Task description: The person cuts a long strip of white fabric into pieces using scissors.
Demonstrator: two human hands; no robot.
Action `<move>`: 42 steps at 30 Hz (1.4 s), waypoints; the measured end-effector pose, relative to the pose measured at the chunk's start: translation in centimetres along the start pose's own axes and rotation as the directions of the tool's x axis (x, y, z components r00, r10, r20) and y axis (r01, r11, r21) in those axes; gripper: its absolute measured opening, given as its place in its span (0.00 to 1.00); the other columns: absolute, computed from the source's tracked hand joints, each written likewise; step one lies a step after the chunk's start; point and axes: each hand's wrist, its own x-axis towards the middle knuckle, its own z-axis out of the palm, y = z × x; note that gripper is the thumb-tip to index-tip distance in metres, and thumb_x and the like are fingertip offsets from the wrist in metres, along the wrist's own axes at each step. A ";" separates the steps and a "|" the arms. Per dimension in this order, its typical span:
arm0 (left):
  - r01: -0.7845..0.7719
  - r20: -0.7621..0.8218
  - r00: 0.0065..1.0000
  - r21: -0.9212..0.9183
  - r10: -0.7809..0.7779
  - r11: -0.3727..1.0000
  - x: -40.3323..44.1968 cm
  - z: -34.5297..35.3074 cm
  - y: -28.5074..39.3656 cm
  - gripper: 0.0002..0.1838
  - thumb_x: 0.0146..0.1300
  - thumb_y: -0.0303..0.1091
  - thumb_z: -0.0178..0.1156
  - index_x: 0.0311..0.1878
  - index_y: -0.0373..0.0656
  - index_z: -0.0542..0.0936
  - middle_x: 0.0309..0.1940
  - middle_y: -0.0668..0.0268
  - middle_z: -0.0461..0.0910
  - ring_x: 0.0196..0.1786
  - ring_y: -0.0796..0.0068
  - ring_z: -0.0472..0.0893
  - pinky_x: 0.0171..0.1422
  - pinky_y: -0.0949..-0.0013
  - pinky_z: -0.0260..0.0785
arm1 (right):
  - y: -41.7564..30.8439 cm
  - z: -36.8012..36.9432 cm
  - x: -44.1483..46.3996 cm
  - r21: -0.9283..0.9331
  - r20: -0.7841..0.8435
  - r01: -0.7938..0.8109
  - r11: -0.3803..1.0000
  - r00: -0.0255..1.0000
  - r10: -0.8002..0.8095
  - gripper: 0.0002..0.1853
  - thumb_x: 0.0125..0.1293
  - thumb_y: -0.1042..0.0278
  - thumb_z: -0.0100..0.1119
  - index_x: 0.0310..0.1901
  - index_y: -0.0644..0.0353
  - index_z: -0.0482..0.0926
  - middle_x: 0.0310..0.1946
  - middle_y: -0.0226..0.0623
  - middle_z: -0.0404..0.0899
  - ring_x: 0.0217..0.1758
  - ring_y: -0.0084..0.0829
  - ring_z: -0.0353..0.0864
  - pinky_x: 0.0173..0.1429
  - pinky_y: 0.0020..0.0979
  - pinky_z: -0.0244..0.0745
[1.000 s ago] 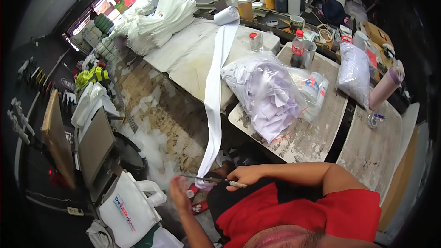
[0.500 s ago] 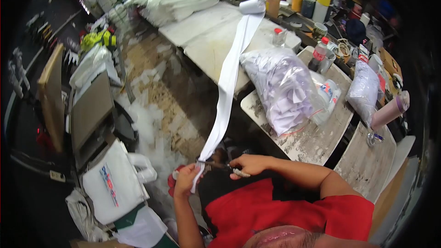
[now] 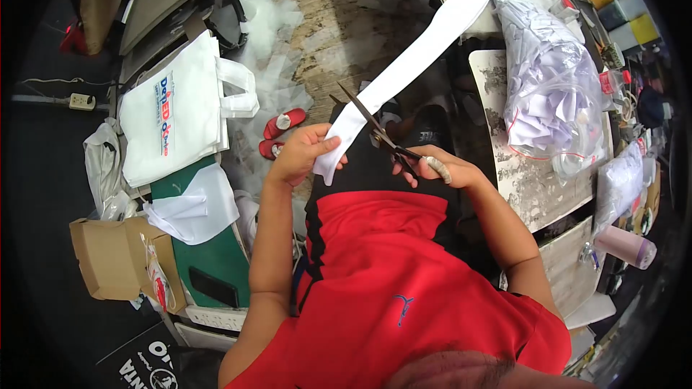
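A long white strip of fabric or paper [image 3: 425, 47] runs from the table at the upper right down to my lap. Its lower end is pinched between the thumb and fingers of my left hand [image 3: 306, 151], with a short tail hanging below. My right hand [image 3: 443, 167] grips the handles of a pair of scissors [image 3: 383, 134], and a pale wrapping covers one handle loop or finger. The blades are spread apart, tips up and left. They lie at the strip just above my left hand; whether the strip sits between them is hard to tell.
A clear bag of white cut pieces [image 3: 551, 101] lies on the worn board [image 3: 522, 194] at right. White printed tote bags [image 3: 173, 112] are stacked at left, above a green surface [image 3: 223, 245] with a phone [image 3: 213, 287]. Red slippers [image 3: 283, 124] and scraps lie on the floor.
The view has tilted down toward my lap. The scissor blades, which looked nearly closed across the strip, are now wide apart. My left hand still holds the strip's end.
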 end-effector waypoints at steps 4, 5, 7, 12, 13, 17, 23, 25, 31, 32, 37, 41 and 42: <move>-0.060 -0.024 0.998 -0.088 0.058 0.994 0.4 1.3 0.2 0.14 0.74 0.36 0.58 0.56 0.37 0.76 0.37 0.60 0.85 0.38 0.74 0.87 0.45 0.72 0.81 | -0.2 0.1 0.1 -0.037 -0.008 -0.005 0.999 1.000 0.005 0.45 0.64 0.21 0.49 0.49 0.68 0.78 0.30 0.30 0.76 0.33 0.21 0.75 0.42 0.24 0.70; -0.083 -0.024 0.996 -0.139 0.080 0.987 0.6 1.4 0.2 0.14 0.74 0.36 0.59 0.55 0.38 0.76 0.38 0.59 0.85 0.40 0.73 0.87 0.46 0.71 0.81 | 0.0 0.0 0.1 -0.038 -0.008 -0.004 0.999 1.000 0.004 0.45 0.64 0.21 0.49 0.49 0.68 0.78 0.30 0.30 0.76 0.33 0.21 0.75 0.42 0.24 0.70; -0.083 -0.020 0.997 -0.142 0.081 0.986 0.7 1.5 0.1 0.14 0.74 0.35 0.58 0.56 0.37 0.75 0.39 0.58 0.85 0.41 0.71 0.87 0.47 0.69 0.82 | 0.5 -0.2 -0.1 0.020 0.016 0.044 0.999 0.999 -0.044 0.25 0.74 0.46 0.53 0.46 0.66 0.77 0.29 0.28 0.74 0.32 0.20 0.74 0.40 0.24 0.72; -0.102 -0.024 0.995 -0.102 0.100 0.990 1.3 1.6 0.1 0.14 0.73 0.33 0.58 0.57 0.36 0.75 0.42 0.56 0.86 0.42 0.68 0.87 0.50 0.67 0.81 | 0.6 -0.1 -0.2 0.068 0.017 0.083 0.994 0.996 -0.084 0.25 0.72 0.47 0.55 0.47 0.68 0.78 0.29 0.29 0.76 0.32 0.20 0.75 0.41 0.25 0.73; -0.080 -0.017 0.997 -0.070 0.079 0.994 1.2 1.3 -0.2 0.14 0.73 0.32 0.58 0.57 0.36 0.75 0.42 0.55 0.86 0.43 0.68 0.87 0.51 0.66 0.81 | 0.4 -0.2 -0.3 0.083 0.018 0.097 0.992 0.995 -0.099 0.25 0.72 0.48 0.55 0.47 0.68 0.78 0.29 0.29 0.76 0.32 0.20 0.76 0.41 0.25 0.74; -0.171 -0.024 0.985 -0.104 0.169 0.980 2.4 1.0 -1.3 0.32 0.68 0.28 0.63 0.71 0.37 0.61 0.51 0.53 0.82 0.48 0.61 0.86 0.53 0.63 0.79 | 0.9 -0.4 -0.6 0.074 0.064 0.022 0.997 0.998 -0.027 0.42 0.64 0.26 0.55 0.50 0.69 0.78 0.33 0.30 0.76 0.36 0.21 0.76 0.42 0.25 0.73; -0.312 0.052 0.944 -0.180 0.325 0.933 5.8 2.5 0.1 0.68 0.40 0.61 0.81 0.80 0.50 0.51 0.50 0.63 0.82 0.25 0.84 0.73 0.23 0.80 0.58 | 1.1 -0.9 -0.9 0.032 0.074 0.066 0.997 0.995 -0.068 0.31 0.74 0.40 0.52 0.49 0.69 0.78 0.30 0.29 0.75 0.35 0.21 0.76 0.42 0.26 0.73; -0.316 0.064 0.942 -0.163 0.330 0.935 6.5 2.8 -0.2 0.62 0.40 0.63 0.79 0.75 0.47 0.60 0.39 0.68 0.81 0.20 0.87 0.66 0.21 0.80 0.52 | 1.2 -0.8 -0.8 0.108 0.079 0.093 0.990 0.992 -0.102 0.29 0.76 0.41 0.48 0.48 0.68 0.77 0.30 0.28 0.74 0.34 0.20 0.75 0.41 0.25 0.73; -0.379 0.092 0.922 0.022 0.375 0.925 7.5 2.3 -1.2 0.43 0.52 0.72 0.65 0.50 0.35 0.81 0.24 0.73 0.73 0.21 0.87 0.65 0.25 0.78 0.51 | 1.6 -0.4 -1.0 0.197 0.078 0.111 0.974 0.989 -0.128 0.35 0.73 0.32 0.47 0.47 0.64 0.78 0.29 0.27 0.74 0.31 0.20 0.75 0.39 0.23 0.72; -0.432 0.077 0.901 0.092 0.426 0.897 7.6 2.5 -1.3 0.43 0.55 0.75 0.59 0.43 0.34 0.83 0.23 0.74 0.73 0.21 0.87 0.65 0.26 0.77 0.51 | 1.9 -0.2 -0.8 0.201 0.082 0.112 0.973 0.988 -0.130 0.35 0.73 0.32 0.47 0.47 0.64 0.78 0.29 0.27 0.74 0.31 0.20 0.75 0.39 0.23 0.72; -0.571 -0.154 0.786 0.187 0.598 0.799 10.0 2.8 -4.5 0.40 0.72 0.72 0.37 0.27 0.41 0.72 0.24 0.69 0.73 0.27 0.78 0.70 0.33 0.71 0.61 | 1.9 0.5 -0.6 0.316 0.056 0.125 0.940 0.987 -0.150 0.27 0.75 0.37 0.49 0.40 0.59 0.75 0.28 0.26 0.72 0.29 0.18 0.71 0.36 0.22 0.69; -0.635 -0.320 0.654 0.260 0.686 0.727 12.1 2.3 -5.9 0.37 0.73 0.70 0.37 0.32 0.41 0.71 0.26 0.69 0.72 0.29 0.78 0.70 0.34 0.71 0.63 | 1.8 0.7 -0.6 0.378 0.018 0.104 0.920 0.993 -0.119 0.23 0.76 0.42 0.50 0.37 0.58 0.73 0.26 0.24 0.71 0.26 0.17 0.69 0.33 0.22 0.68; -0.615 -0.304 0.663 0.298 0.684 0.730 12.2 1.7 -5.8 0.36 0.74 0.69 0.37 0.34 0.41 0.70 0.27 0.70 0.72 0.30 0.78 0.70 0.35 0.71 0.63 | 1.4 0.8 -0.6 0.354 -0.017 0.134 0.926 0.990 -0.137 0.23 0.77 0.44 0.51 0.36 0.58 0.73 0.24 0.23 0.70 0.25 0.17 0.68 0.31 0.22 0.67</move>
